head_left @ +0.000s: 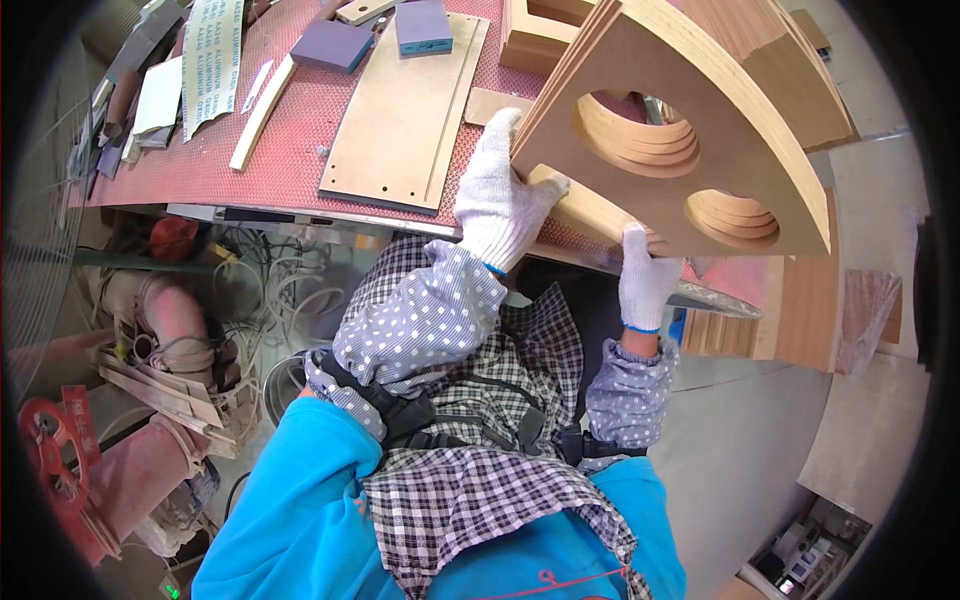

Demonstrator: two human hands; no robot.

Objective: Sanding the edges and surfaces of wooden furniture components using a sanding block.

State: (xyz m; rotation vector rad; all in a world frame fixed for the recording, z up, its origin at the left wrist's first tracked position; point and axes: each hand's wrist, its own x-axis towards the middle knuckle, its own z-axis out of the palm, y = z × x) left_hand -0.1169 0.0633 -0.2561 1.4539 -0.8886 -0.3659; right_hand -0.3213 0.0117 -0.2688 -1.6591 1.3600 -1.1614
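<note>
Both my hands wear white knitted gloves with blue cuffs. A brown, stacked plywood panel [640, 180], with one curved edge and two round holes, stands tilted at the table's right front. My left hand [500, 200] grips its near left corner, thumb and fingers apart around the pale rounded edge. My right hand [645, 278] holds the same near edge farther right, its fingertips on the wood and its palm side hidden. Left of my left hand lies a flat tan board [400, 130] with small drilled holes and a groove along one side.
The table [270, 160] has a red mesh top. On it are purple-grey sanding blocks [333, 45], a strip of abrasive paper [213, 70] and a thin wooden strip [262, 115]. Wooden boxes [540, 40] stand behind. Red pipework [175, 310] and coiled hoses [300, 310] lie below left.
</note>
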